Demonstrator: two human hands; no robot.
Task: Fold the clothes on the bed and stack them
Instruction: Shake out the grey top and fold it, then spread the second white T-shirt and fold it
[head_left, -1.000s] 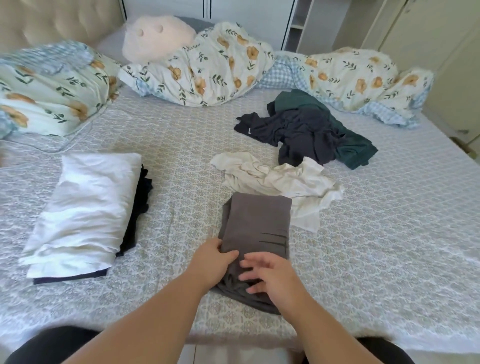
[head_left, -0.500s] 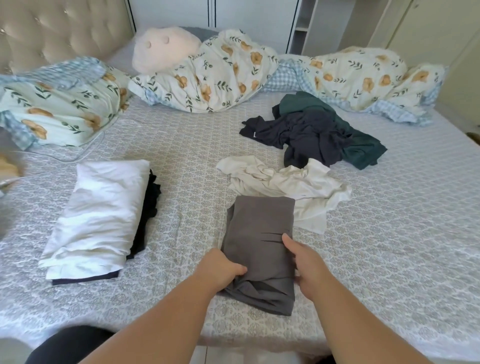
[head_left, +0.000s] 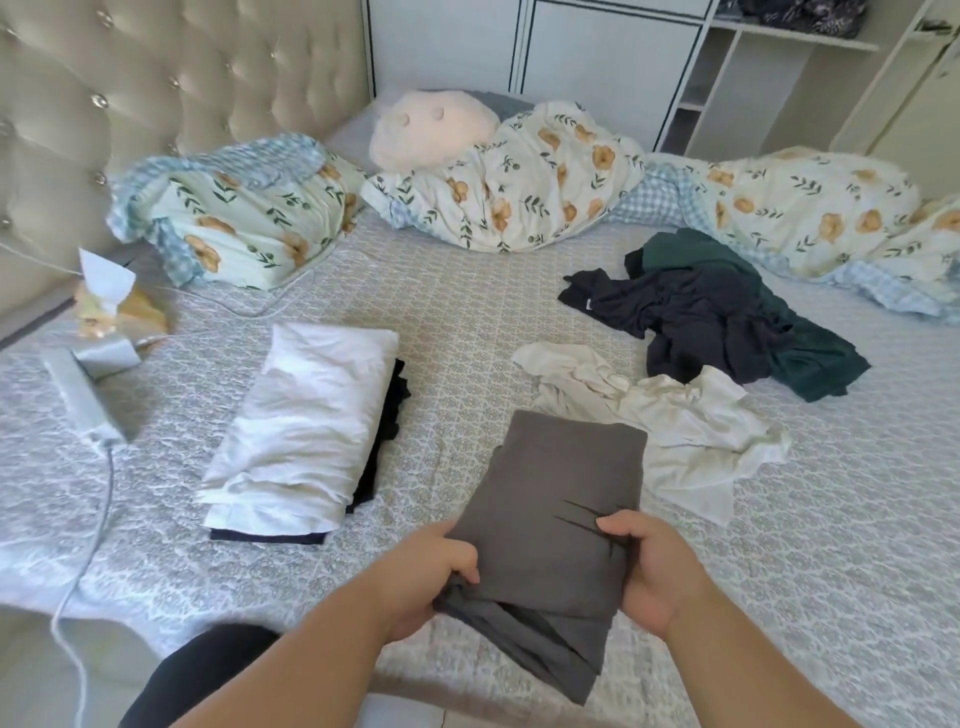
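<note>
Patterned grey bedding covers the bed (head_left: 467, 291), with a floral duvet bunched along the far side near a tufted headboard. On the near left lies the stack (head_left: 306, 431): a folded white piece on top of a dark one, so two garments look done. A folded grey garment (head_left: 561, 509) is held at the near edge of the bed, just right of the stack and partly over a crumpled cream garment (head_left: 670, 415). The left hand (head_left: 436, 577) has its grip curled round the grey piece's near left corner; the right hand (head_left: 654, 566) pinches its right edge, puckering the cloth. Judging by this, the grey piece is folded and only needs setting on the stack. Left to fold: the cream garment and, farther back, a navy garment (head_left: 691, 312) tangled with a dark green one (head_left: 810, 358).
</note>
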